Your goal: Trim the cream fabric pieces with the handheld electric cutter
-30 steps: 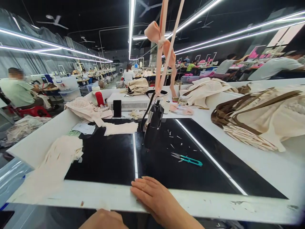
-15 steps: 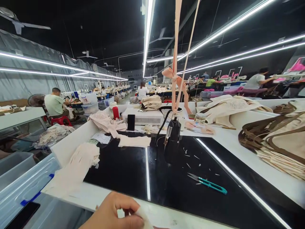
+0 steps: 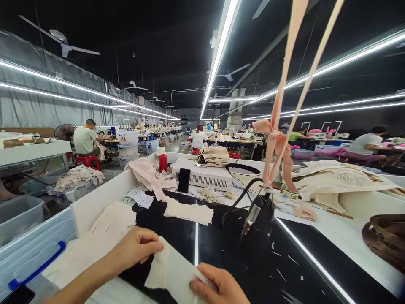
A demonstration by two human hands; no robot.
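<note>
A strip of cream cloth is stretched between my two hands above the near side of the black tabletop. My left hand pinches its upper left end between thumb and fingers. At the lower right end, my right hand grips the same strip, thumb on top. Left of my left hand lies a pile of cream cloth pieces. Another flat cream piece rests beyond my hands. Only the blades of the thread snips show at the bottom edge.
A black corded tool with a metal part hangs from peach cloth strips over the table. Behind are a phone, a red bottle and a white box. Brown straps lie right; clear bins stand left.
My left hand has risen with the cream strip, now fully in sight. My right hand has come into view holding its other end. The view has shifted, pushing the snips mostly out of frame.
</note>
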